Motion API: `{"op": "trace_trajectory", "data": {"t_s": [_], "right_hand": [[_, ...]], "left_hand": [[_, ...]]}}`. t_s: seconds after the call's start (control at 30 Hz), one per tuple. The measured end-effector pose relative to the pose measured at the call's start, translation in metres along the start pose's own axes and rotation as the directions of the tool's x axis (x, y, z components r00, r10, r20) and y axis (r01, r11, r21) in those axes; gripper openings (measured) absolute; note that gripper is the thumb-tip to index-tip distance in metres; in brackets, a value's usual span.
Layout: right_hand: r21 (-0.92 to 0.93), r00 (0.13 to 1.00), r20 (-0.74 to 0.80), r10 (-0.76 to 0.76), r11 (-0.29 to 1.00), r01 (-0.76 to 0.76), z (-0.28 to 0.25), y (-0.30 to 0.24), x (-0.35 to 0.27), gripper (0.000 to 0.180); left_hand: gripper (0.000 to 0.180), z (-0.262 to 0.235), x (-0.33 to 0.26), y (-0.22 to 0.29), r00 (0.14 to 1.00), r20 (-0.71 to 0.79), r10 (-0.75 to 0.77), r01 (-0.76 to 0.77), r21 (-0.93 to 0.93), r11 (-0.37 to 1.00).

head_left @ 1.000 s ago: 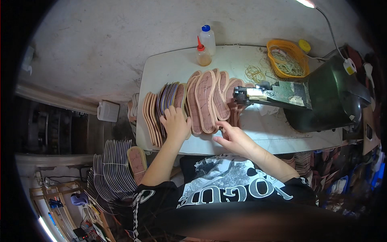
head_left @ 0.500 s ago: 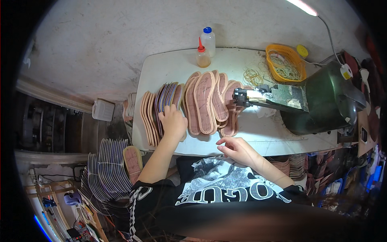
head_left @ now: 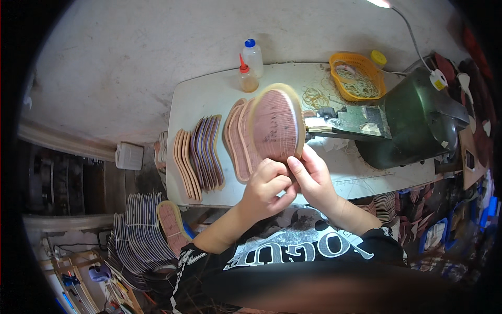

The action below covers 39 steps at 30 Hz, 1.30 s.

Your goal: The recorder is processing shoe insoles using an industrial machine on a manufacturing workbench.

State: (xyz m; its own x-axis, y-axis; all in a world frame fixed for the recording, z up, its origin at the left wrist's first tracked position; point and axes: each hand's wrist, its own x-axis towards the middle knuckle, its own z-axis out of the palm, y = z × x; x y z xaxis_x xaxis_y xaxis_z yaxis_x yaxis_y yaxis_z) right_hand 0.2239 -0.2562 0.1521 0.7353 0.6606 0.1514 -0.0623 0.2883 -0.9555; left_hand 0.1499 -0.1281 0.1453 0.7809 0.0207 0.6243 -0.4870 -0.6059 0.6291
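Observation:
A brown-red insole (head_left: 277, 123) with a tan rim is held up in front of me, its broad end pointing away. My left hand (head_left: 269, 183) is closed on its lower end, fingers curled. Beside it, my right hand (head_left: 314, 180) pinches the same end from the right, thumb on top. Behind the raised insole lies a pile of similar insoles (head_left: 238, 144), partly hidden by it. To the left, a leaning row of dark-edged insoles (head_left: 206, 154) rests next to a few tan-edged insoles (head_left: 186, 163).
A green machine (head_left: 413, 125) with a narrow metal arm (head_left: 348, 123) reaches in from the right. Farther back stand a red-tipped bottle (head_left: 248, 81), a blue-capped bottle (head_left: 253, 57) and a yellow basket (head_left: 360, 91) of rubber bands. Bundled insoles (head_left: 138, 225) stand at lower left.
My left hand has left the dark-edged row and come right to the insole. My right hand has joined it there. The insole is now raised above the table.

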Motion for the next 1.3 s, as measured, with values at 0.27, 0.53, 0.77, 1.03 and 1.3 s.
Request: {"op": "trace_trajectory", "data": {"t_s": [0.27,0.53,0.77,1.03,1.3], "right_hand": [[-0.056,0.996,0.065,-0.061,0.996,0.064,-0.030,-0.016,0.001,0.029],[0.626,0.946,0.291,0.143,0.719,-0.301,-0.057,0.030,0.011,0.062],[0.145,0.837,0.433,0.333,0.891,-0.430,-0.079,-0.014,0.032,0.025],[-0.260,0.975,-0.083,0.206,0.940,-0.221,-0.072,-0.018,0.032,0.026],[0.238,0.886,-0.150,0.439,0.886,-0.398,-0.078,-0.015,0.027,0.037]], "left_hand": [[0.064,-0.008,0.041,-0.019,0.788,0.031,-0.615,0.389,-0.798,0.459],[0.033,0.014,0.068,-0.009,0.706,0.227,-0.671,0.385,-0.918,0.094],[0.032,0.021,0.067,-0.027,0.748,0.258,-0.612,0.472,-0.855,0.217],[0.029,0.036,0.070,-0.049,0.758,-0.032,-0.652,0.439,-0.714,0.546],[0.032,0.050,0.078,-0.089,0.583,0.098,-0.806,0.552,-0.776,0.306]]}}
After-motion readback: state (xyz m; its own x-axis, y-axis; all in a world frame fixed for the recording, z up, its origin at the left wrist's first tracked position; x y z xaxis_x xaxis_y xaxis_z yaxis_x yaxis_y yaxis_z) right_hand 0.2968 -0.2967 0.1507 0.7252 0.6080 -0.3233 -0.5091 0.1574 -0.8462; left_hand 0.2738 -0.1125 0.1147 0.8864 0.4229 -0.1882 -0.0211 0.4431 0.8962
